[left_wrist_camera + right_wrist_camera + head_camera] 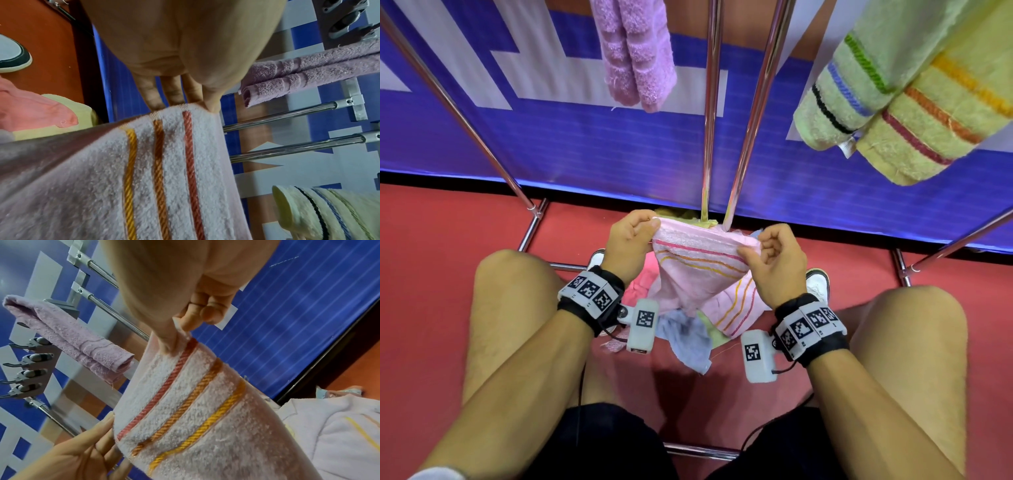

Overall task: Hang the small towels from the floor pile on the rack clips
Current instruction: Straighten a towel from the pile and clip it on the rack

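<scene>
I hold a pale pink towel [698, 263] with red, orange and yellow stripes stretched between both hands, just above the floor pile [681, 325]. My left hand [631, 236] pinches its left top corner and my right hand [774, 253] pinches the right one. In the left wrist view my fingers [172, 95] clamp the towel [144, 178] at its edge. Thumb and finger of my right hand [185, 324] nip the striped towel [195, 402] in the right wrist view. A row of rack clips [30, 369] shows there at the left.
A purple towel [637, 54] and a green and a yellow striped towel [900, 102] hang from the rack above. Chrome rack poles [710, 113] rise ahead, with base bars [534, 226] on the red floor. A blue banner stands behind. My knees flank the pile.
</scene>
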The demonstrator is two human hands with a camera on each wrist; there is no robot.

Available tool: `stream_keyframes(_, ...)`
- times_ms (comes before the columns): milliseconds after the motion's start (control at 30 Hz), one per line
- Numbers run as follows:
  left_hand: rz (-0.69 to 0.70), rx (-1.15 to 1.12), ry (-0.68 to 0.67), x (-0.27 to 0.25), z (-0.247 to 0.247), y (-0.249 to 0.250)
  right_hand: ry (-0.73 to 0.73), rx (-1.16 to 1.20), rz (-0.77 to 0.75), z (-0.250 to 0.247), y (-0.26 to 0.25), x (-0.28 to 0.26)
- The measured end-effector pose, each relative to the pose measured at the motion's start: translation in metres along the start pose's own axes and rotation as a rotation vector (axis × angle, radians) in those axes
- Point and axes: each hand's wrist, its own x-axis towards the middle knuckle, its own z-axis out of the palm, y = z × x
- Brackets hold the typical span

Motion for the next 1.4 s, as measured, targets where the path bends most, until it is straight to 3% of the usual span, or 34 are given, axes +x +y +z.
stream_keyframes(167,-0.008,0.047,0.020,0.002,-0.002,-0.009,-0.116,-0.026,0.106,0.000,0.008,0.003)
stream_keyframes(433,-0.050,0.002,0.030,0.004,0.003,-0.009,-0.117,0.158,0.100,-0.003,0.002,0.008)
stream_keyframes(700,-0.098,0.087,0.129,0.000,0.011,-0.016,0.035,-0.163,0.120,-0.001,0.008,0.007)
stream_keyframes(867,-0.122,0.117,0.068,-0.005,0.021,-0.014,0.060,-0.240,0.111,-0.002,0.002,0.004)
stream_keyframes(1033,-0.183,0.067,0.038,-0.008,0.029,-0.018,-0.115,-0.241,0.054,0.005,-0.008,-0.006)
stream_keyframes(1200,-0.172,0.111,-0.152,-0.024,0.044,-0.025,-0.254,-0.102,0.030,0.019,-0.011,-0.014)
stream_keyframes(1400,-0.166,0.058,-0.155,-0.025,0.053,-0.019,-0.345,-0.031,0.103,0.021,-0.007,-0.013)
